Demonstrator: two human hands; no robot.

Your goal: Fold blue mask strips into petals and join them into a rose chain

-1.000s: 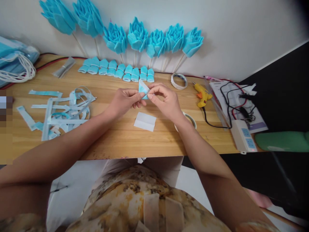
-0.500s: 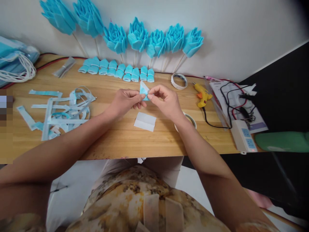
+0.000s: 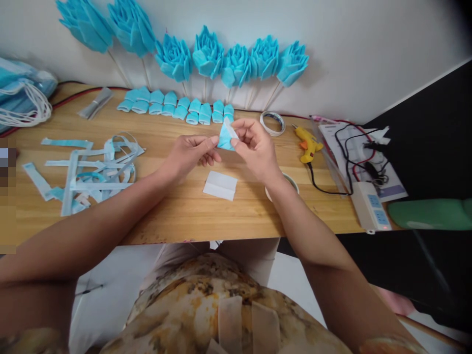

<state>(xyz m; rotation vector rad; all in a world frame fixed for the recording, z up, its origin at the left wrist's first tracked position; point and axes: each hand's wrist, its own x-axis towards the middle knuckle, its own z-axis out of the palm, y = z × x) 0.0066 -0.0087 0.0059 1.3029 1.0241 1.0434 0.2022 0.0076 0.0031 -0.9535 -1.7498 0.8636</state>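
Observation:
A small folded blue piece (image 3: 225, 136) of mask fabric is held above the wooden table (image 3: 184, 216). My right hand (image 3: 256, 150) pinches it from the right with thumb and fingers. My left hand (image 3: 192, 153) has its fingertips pressed together against the piece's left lower edge. A white folded rectangle (image 3: 220, 185) lies on the table just below both hands. A row of finished blue folded petals (image 3: 177, 107) lies behind the hands.
Blue fabric flowers on sticks (image 3: 206, 54) lean on the wall. Cut mask strips (image 3: 88, 169) lie at left, face masks (image 3: 22, 93) at far left. Two tape rolls (image 3: 273, 123), a yellow glue gun (image 3: 308, 143) and a power strip (image 3: 370, 209) with cables sit at right.
My right hand has lifted the blue piece slightly up and right, turning it. My left hand's fingers stay at its lower left edge.

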